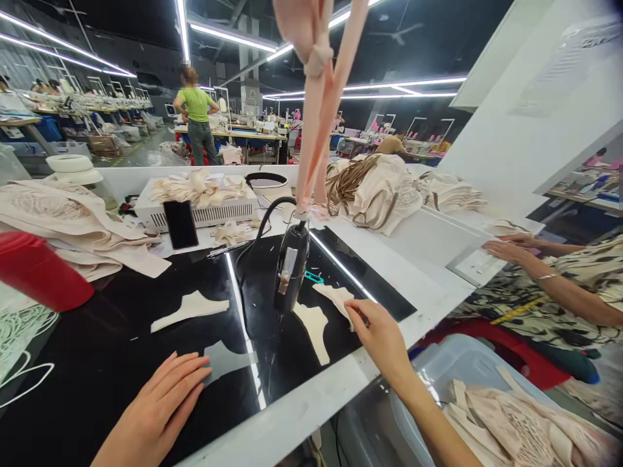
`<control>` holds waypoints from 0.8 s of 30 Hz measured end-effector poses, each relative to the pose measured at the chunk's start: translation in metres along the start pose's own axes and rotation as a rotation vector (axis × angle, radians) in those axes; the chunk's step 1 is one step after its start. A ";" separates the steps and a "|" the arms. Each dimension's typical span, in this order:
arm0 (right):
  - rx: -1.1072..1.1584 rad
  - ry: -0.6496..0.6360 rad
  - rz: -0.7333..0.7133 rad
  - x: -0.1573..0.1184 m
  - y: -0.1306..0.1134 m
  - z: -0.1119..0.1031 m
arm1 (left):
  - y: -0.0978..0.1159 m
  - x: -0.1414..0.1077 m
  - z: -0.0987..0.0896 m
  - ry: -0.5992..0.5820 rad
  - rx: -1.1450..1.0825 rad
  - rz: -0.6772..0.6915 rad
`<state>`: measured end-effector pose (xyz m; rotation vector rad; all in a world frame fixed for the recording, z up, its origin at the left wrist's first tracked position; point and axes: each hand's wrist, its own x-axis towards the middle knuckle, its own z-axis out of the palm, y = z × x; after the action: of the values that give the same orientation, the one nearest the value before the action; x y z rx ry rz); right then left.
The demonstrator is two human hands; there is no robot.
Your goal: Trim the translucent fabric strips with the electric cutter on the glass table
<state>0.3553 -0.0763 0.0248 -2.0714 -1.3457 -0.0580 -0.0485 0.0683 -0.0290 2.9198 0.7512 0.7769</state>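
My left hand (163, 395) lies flat on the glossy black board (97, 370), fingers stretched out. Its fingertips reach the edge of a thin grey curved piece (228, 362), perhaps a template. At the board's right side, my right hand (377, 334) pinches the near end of a cream curved fabric piece (335, 298) between thumb and finger. Another cream piece (314, 327) rests just left of it, and a further cream piece (189, 309) is beyond my left hand. Between the hands stands a black handheld tool (292, 266) with a cable, hung by peach fabric strips (314, 117).
A red container (41, 271) and pale green cord (24, 331) are at left. Behind stand a phone (180, 224) and a white vented box (199, 211). Beige garments (377, 191) pile up at back right. A co-worker's hands (511, 250) are at right, above a plastic bin (467, 363).
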 end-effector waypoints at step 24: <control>-0.134 -0.022 0.103 0.033 0.019 0.024 | -0.017 -0.030 0.020 -0.090 0.121 -0.023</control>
<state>0.3794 -0.0420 0.0086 -2.2559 -1.2769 -0.0834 -0.0696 0.0714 -0.0624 3.0222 0.8502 0.6138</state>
